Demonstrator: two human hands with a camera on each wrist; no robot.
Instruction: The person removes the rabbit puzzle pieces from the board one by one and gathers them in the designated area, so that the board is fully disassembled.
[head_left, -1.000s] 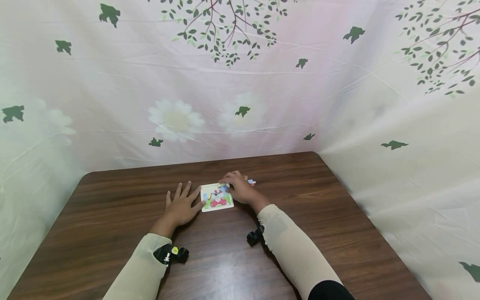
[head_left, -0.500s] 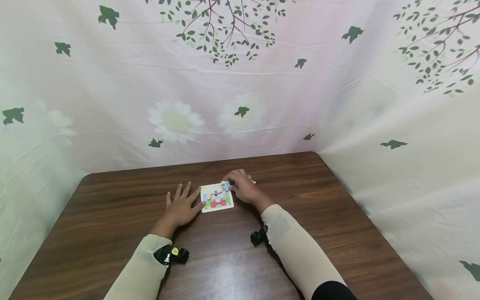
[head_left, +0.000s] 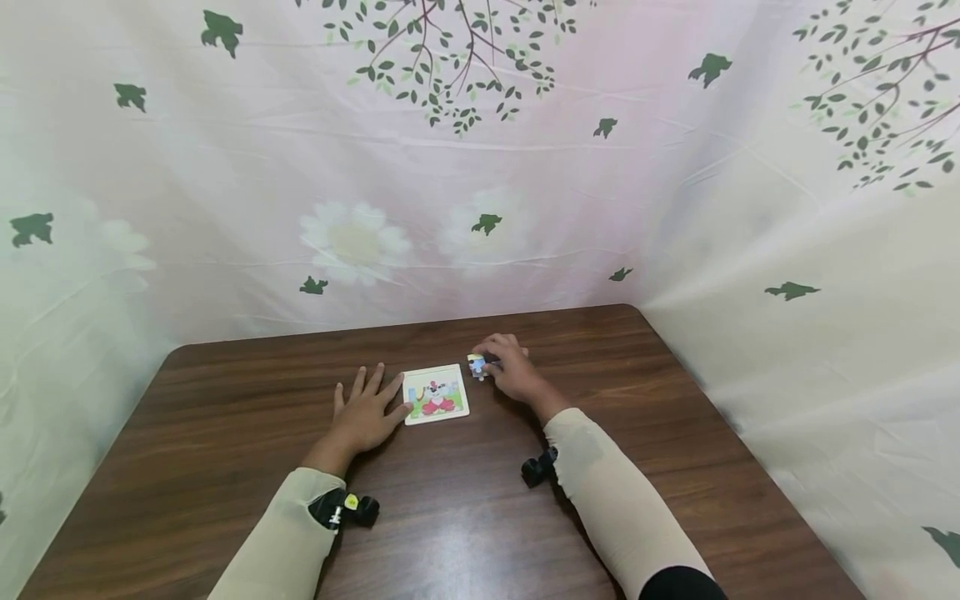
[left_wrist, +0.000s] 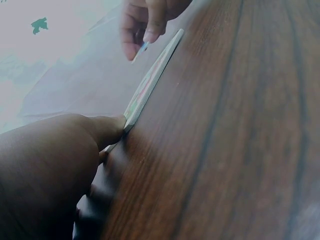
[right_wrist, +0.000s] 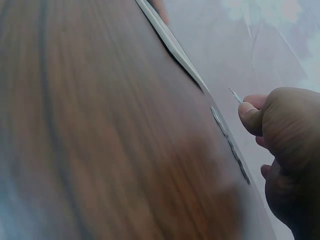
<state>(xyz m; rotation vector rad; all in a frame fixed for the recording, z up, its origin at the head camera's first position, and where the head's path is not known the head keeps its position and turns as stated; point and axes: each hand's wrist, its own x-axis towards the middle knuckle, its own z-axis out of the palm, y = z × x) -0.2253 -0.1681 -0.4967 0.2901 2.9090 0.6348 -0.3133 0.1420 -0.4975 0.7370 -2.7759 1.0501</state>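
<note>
A small picture puzzle in a pale frame (head_left: 436, 395), showing a cartoon figure in red, lies flat on the table. My left hand (head_left: 363, 418) rests beside it with fingers spread, thumb and index finger at its left edge. In the left wrist view the left thumb (left_wrist: 107, 129) touches the frame's near corner. Off the frame's right side, my right hand (head_left: 513, 371) pinches a blue jigsaw piece (head_left: 477, 367) with a yellow edge between thumb and fingers. The right wrist view shows this piece (right_wrist: 235, 94) edge-on, raised above the table.
Loose flat pieces (right_wrist: 220, 121) lie on the wooden table (head_left: 442, 508) beside the frame, under the right hand; in the head view that hand mostly hides them. A printed cloth (head_left: 525, 192) with leaves and flowers hangs behind the table and along its sides.
My right hand has moved right, from over the frame's upper right corner to beside the frame, carrying the blue piece with it. My left hand has stayed in place.
</note>
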